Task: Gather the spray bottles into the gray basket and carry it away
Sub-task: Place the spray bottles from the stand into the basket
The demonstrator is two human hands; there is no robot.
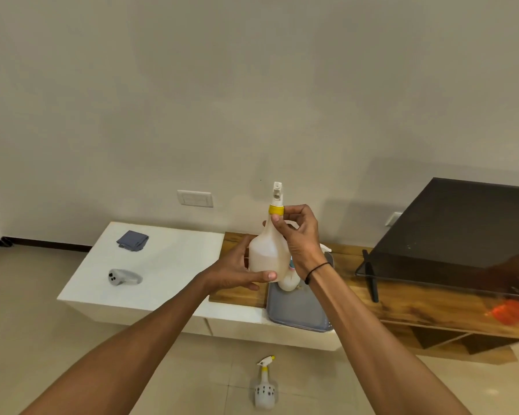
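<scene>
I hold a large white spray bottle [267, 253] with a yellow collar upright in the air above the gray basket [300, 313]. My left hand [240, 268] cups its lower body, and my right hand [297, 235] grips its neck just under the collar. Another white bottle [289, 281] lies inside the basket, partly hidden behind my right wrist. The basket sits at the front edge of the wooden cabinet. A small spotted spray bottle [265, 384] with a yellow nozzle lies on the tiled floor below.
A white low table [162, 271] on the left carries a folded gray cloth [132, 241] and a white controller [123, 277]. A dark screen [456, 235] leans on the wooden cabinet [417, 304] at right. An orange thing [510, 313] lies near the cabinet's right edge.
</scene>
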